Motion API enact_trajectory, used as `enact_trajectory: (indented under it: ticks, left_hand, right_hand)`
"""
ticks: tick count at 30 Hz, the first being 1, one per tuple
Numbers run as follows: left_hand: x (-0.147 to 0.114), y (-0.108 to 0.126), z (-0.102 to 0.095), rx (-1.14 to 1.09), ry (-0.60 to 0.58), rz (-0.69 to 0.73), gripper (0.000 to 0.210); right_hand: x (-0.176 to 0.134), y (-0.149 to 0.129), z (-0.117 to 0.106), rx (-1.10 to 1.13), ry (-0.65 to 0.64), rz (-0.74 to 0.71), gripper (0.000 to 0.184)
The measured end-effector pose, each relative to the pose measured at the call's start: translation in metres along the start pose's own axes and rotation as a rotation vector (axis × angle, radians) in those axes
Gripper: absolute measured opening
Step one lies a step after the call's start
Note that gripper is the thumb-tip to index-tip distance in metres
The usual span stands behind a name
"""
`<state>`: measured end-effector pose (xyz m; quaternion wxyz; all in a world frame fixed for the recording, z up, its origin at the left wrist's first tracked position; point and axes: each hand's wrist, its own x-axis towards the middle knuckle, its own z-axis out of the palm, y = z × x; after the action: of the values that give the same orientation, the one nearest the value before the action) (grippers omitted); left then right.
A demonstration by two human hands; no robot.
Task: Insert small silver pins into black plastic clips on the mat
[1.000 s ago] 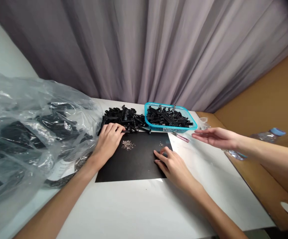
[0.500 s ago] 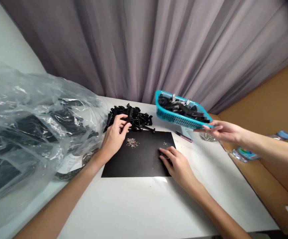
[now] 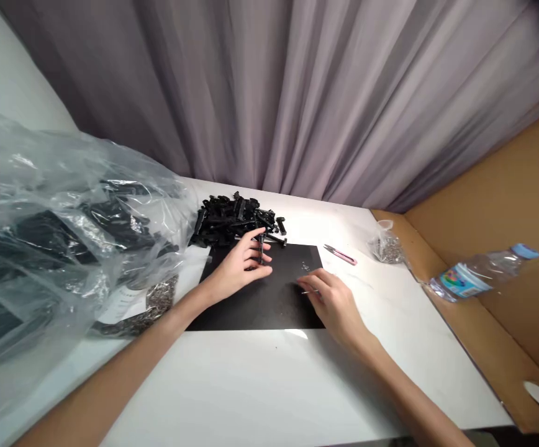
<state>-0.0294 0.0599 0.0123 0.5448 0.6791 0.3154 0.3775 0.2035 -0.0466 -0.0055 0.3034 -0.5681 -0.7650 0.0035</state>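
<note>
My left hand (image 3: 239, 268) is over the left half of a black mat (image 3: 269, 304), its fingers closed round a slim black plastic part (image 3: 261, 249) held upright. Just behind it lies a heap of similar black plastic parts (image 3: 227, 217). My right hand (image 3: 337, 304) rests at the mat's right side, thumb and fingers pinching a thin silver tool (image 3: 310, 291) whose kind I cannot make out. A few tiny metal pieces (image 3: 305, 266) lie on the mat beyond its fingertips.
Pink-handled thread snips (image 3: 341, 254) and a small bag of metal pieces (image 3: 387, 248) lie to the right. A plastic bottle (image 3: 479, 273) lies by the cardboard wall. Large clear plastic bags (image 3: 64, 217) and a labelled bag of metal pieces (image 3: 158, 301) occupy the left.
Another person's hand and the blue basket have left the view. My left hand has come right from the heap with a black part; the larger pile of metal bits is now hidden.
</note>
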Motion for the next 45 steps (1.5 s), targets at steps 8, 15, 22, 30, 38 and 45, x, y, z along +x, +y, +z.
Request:
enact_trajectory:
  ticks: [8, 15, 22, 30, 38, 45]
  left_hand:
    - [-0.004, -0.004, 0.012, -0.056, -0.120, 0.004, 0.075]
    - [-0.007, -0.001, 0.018, 0.049, -0.139, 0.043, 0.072]
    - [-0.010, 0.001, 0.021, 0.290, -0.163, 0.108, 0.067]
    - [-0.013, 0.004, 0.022, 0.503, -0.082, 0.306, 0.066]
    - [-0.017, 0.009, 0.026, 0.528, -0.068, 0.315, 0.079]
    - [-0.020, 0.013, 0.031, 0.465, -0.071, 0.327, 0.067]
  right_hand:
    - [0.034, 0.004, -0.005, 0.471, -0.010, 0.197, 0.013]
    - [0.023, -0.001, -0.003, 0.749, -0.069, 0.285, 0.019]
    - [0.023, -0.004, -0.006, 0.923, -0.038, 0.306, 0.014]
    - [0.020, -0.007, -0.006, 0.929, -0.052, 0.354, 0.015]
    - [0.018, -0.011, -0.012, 0.867, 0.040, 0.361, 0.018]
    - [0.019, -0.013, -0.014, 0.712, 0.108, 0.260, 0.007]
